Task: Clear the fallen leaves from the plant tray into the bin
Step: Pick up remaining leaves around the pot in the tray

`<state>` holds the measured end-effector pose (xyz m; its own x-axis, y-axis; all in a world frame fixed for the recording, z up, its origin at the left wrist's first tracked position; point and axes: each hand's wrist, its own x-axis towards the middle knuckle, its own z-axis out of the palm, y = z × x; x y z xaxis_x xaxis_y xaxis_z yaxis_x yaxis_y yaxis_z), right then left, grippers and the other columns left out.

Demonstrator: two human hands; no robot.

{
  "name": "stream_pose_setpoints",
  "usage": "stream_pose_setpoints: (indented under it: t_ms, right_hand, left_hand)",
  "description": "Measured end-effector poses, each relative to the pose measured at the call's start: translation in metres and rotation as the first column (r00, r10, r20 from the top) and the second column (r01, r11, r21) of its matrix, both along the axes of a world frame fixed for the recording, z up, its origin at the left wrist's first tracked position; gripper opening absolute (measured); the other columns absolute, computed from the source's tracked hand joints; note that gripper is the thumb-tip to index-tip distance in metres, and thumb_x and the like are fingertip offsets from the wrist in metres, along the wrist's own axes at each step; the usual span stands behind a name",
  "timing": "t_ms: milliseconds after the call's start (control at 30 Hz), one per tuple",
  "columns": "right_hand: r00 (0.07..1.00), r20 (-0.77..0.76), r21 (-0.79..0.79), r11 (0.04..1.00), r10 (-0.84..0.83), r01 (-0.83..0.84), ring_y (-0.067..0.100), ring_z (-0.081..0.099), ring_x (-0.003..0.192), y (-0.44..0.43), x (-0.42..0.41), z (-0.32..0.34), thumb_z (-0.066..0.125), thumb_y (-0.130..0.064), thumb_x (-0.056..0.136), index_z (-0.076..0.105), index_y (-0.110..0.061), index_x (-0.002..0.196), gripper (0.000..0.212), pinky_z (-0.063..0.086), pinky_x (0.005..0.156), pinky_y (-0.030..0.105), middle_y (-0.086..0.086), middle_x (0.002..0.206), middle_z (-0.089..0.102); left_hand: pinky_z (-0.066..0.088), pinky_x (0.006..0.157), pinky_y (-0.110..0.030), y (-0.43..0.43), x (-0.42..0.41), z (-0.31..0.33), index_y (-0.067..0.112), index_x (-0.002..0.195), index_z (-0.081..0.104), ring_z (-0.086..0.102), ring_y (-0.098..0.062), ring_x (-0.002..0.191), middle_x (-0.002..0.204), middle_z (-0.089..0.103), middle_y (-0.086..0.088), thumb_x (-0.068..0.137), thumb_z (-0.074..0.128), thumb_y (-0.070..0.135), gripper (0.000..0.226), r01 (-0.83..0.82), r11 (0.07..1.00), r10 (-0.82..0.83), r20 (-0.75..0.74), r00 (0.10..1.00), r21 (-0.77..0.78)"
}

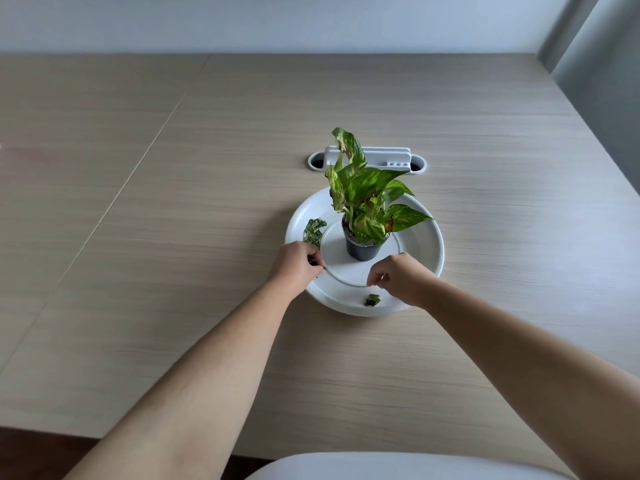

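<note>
A round white plant tray [420, 251] lies on the table, with a green-leaved plant [367, 192] in a black pot [362, 249] at its middle. A clump of fallen leaves [314, 231] lies on the tray's left side. One small leaf [372, 300] rests near the front rim. My left hand [298, 266] is over the tray's left edge, fingers closed on a bit of leaf. Over the tray's front hovers my right hand [398, 277], fingers pinched together just above the small leaf; nothing shows in them. No bin is in view.
The wooden table [173, 202] stretches wide on all sides of the tray. A white cable-port fitting [369, 160] is set into the table just behind the plant. A white rounded object [398, 467] sits at the bottom edge, near me.
</note>
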<state>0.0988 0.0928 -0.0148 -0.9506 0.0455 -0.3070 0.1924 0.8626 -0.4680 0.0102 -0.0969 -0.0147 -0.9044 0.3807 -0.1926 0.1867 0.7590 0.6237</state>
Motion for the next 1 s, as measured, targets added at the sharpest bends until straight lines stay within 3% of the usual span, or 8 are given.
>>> stream_pose_setpoints:
  t_ms: [100, 233, 400, 533, 667, 800, 900, 1000]
  right_hand:
    - [1.000, 0.025, 0.075, 0.997, 0.011, -0.012, 0.021, 0.064, 0.091, -0.003, 0.002, -0.002, 0.062, -0.017, 0.085, 0.071, -0.014, 0.095, 0.014, 0.052, 0.078, 0.031, 0.004, 0.095, 0.071]
    - [0.994, 0.106, 0.123, 0.992, -0.014, 0.001, 0.024, 0.063, 0.083, -0.014, 0.001, -0.010, 0.075, -0.030, 0.072, 0.069, -0.013, 0.088, 0.024, 0.053, 0.071, 0.034, 0.008, 0.090, 0.069]
    - [0.988, 0.145, 0.162, 0.986, -0.055, 0.031, 0.027, 0.060, 0.075, -0.023, -0.004, -0.013, 0.073, -0.010, 0.074, 0.069, -0.006, 0.088, 0.015, 0.044, 0.061, 0.028, 0.014, 0.091, 0.069]
    - [0.986, 0.152, 0.186, 0.982, -0.069, 0.040, 0.033, 0.066, 0.082, -0.026, -0.003, -0.016, 0.057, 0.004, 0.075, 0.070, -0.003, 0.086, 0.019, 0.052, 0.064, 0.032, 0.018, 0.093, 0.070]
    - [0.986, 0.127, 0.140, 0.986, -0.110, 0.092, 0.028, 0.059, 0.066, -0.024, -0.003, -0.016, 0.055, 0.005, 0.071, 0.070, -0.005, 0.078, 0.020, 0.045, 0.052, 0.025, 0.016, 0.084, 0.070]
    - [0.984, 0.079, 0.114, 0.982, -0.162, 0.153, 0.025, 0.057, 0.064, -0.018, -0.003, -0.013, 0.057, 0.000, 0.072, 0.071, -0.006, 0.077, 0.016, 0.047, 0.057, 0.027, 0.013, 0.077, 0.067]
    - [0.954, 0.012, -0.042, 0.953, -0.299, 0.299, 0.018, 0.059, 0.064, -0.004, -0.004, -0.001, 0.063, 0.001, 0.070, 0.073, -0.004, 0.074, 0.012, 0.048, 0.059, 0.024, 0.004, 0.066, 0.064]
    - [0.906, 0.003, -0.159, 0.894, -0.424, 0.419, 0.011, 0.055, 0.049, 0.011, 0.000, 0.016, 0.063, 0.001, 0.070, 0.074, -0.003, 0.075, 0.012, 0.047, 0.051, 0.020, 0.000, 0.054, 0.061]
  left_hand:
    - [0.052, 0.075, -0.025, 0.001, 0.001, -0.001, 0.010, 0.076, 0.074, 0.061, -0.012, 0.079, 0.089, 0.074, -0.003, 0.076, 0.071, 0.006, 0.005, 0.002, 1.000, -0.002, 0.001, 1.000, -0.004]
    - [0.053, 0.076, -0.026, 0.002, 0.001, -0.001, 0.010, 0.076, 0.074, 0.063, -0.015, 0.081, 0.090, 0.075, -0.004, 0.076, 0.070, 0.006, 0.006, 0.003, 1.000, -0.003, 0.006, 1.000, -0.004]
    - [0.053, 0.076, -0.027, 0.001, 0.001, -0.001, 0.010, 0.076, 0.074, 0.062, -0.014, 0.081, 0.091, 0.074, -0.004, 0.077, 0.070, 0.006, 0.006, 0.003, 1.000, -0.003, 0.002, 1.000, -0.008]
    - [0.053, 0.077, -0.026, 0.001, 0.001, -0.002, 0.010, 0.076, 0.074, 0.065, -0.018, 0.085, 0.092, 0.074, -0.004, 0.077, 0.070, 0.006, 0.006, 0.003, 1.000, -0.002, 0.007, 1.000, -0.010]
    - [0.051, 0.077, -0.024, 0.001, 0.003, -0.003, 0.010, 0.076, 0.074, 0.065, -0.018, 0.087, 0.093, 0.074, -0.003, 0.077, 0.070, 0.006, 0.006, 0.005, 1.000, -0.005, 0.010, 1.000, -0.009]
    - [0.049, 0.072, -0.021, 0.001, 0.004, -0.002, 0.012, 0.075, 0.074, 0.064, -0.015, 0.082, 0.091, 0.074, -0.002, 0.076, 0.070, 0.006, 0.007, 0.013, 1.000, -0.013, 0.007, 1.000, -0.008]
    - [0.049, 0.071, -0.022, 0.002, 0.003, 0.002, 0.010, 0.077, 0.074, 0.062, -0.013, 0.079, 0.090, 0.074, -0.003, 0.076, 0.070, 0.005, 0.006, 0.020, 1.000, -0.020, 0.003, 1.000, 0.001]
    - [0.047, 0.069, -0.021, 0.006, 0.002, 0.005, 0.009, 0.078, 0.074, 0.060, -0.012, 0.076, 0.088, 0.074, -0.005, 0.077, 0.071, 0.004, 0.006, 0.037, 0.999, -0.037, 0.002, 0.999, 0.010]
